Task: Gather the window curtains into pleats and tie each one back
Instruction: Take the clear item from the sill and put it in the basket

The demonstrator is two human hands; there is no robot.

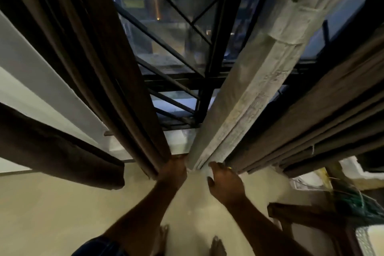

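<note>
A dark brown curtain (pixel 108 72) hangs left of the window, folded into pleats. My left hand (pixel 173 169) grips its lower hem near the floor. A pale, textured curtain (pixel 259 81) hangs right of centre, gathered into a narrow bundle with a band of the same cloth (pixel 295 21) wrapped round it higher up. My right hand (pixel 225 182) has its fingers curled at the pale curtain's bottom edge and holds the folds there. A second brown curtain (pixel 324 114) hangs pleated further right.
Behind the curtains is a window with a black metal grille (pixel 176 52). Another brown curtain (pixel 58 151) hangs at the far left against a white wall. My bare feet (pixel 217 245) stand on a pale floor. Wooden furniture and clutter (pixel 332 203) sit at the lower right.
</note>
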